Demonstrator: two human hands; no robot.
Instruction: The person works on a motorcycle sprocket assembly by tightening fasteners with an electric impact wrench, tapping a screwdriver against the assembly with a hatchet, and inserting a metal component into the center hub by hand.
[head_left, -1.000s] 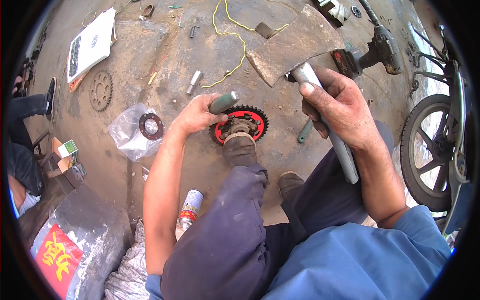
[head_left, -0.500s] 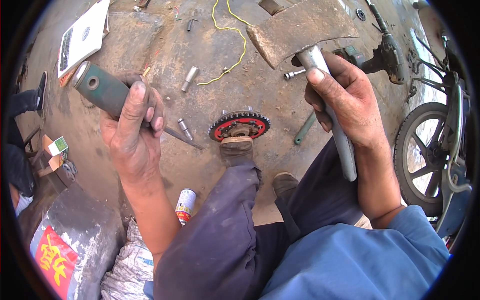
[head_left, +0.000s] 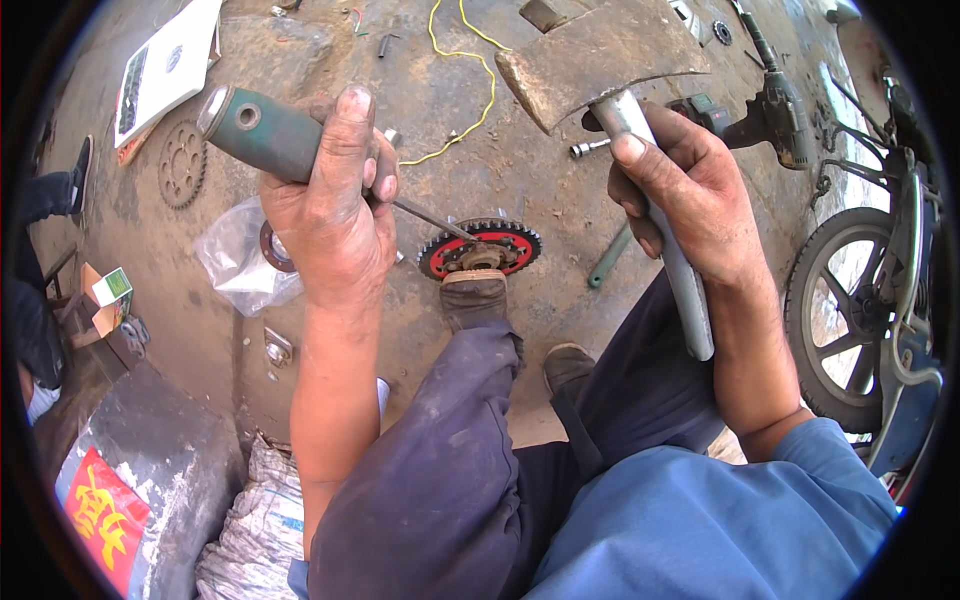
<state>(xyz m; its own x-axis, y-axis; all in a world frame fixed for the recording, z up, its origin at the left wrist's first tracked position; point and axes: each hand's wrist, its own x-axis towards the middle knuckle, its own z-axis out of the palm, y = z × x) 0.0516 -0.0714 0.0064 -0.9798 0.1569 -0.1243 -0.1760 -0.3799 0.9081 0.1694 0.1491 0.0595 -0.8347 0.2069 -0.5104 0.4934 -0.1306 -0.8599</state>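
My left hand (head_left: 340, 200) is wrapped round the green handle of a screwdriver (head_left: 265, 135). The screwdriver's thin shaft points down and right, its tip appearing at the toothed sprocket wheel (head_left: 515, 236) with a red ring; whether it touches cannot be told. That sprocket wheel lies on the ground, with the toe of my shoe (head_left: 474, 300) against its near side. My right hand (head_left: 690, 190) grips the metal handle of a rusty axe (head_left: 605, 60), held up on the right with its head at the top.
A cordless power tool (head_left: 778, 115) and a motorcycle wheel (head_left: 845, 310) are at the right. A green-handled tool (head_left: 610, 256) lies right of the sprocket wheel. Leftward are a bare sprocket (head_left: 182, 165), a plastic bag (head_left: 235, 255) and a small box (head_left: 108, 295). Yellow cord (head_left: 492, 100) runs across the ground.
My left hand has moved right with the screwdriver, bringing its tip over to the sprocket wheel. The bare sprocket and plastic bag now show. My right hand and the axe have barely moved.
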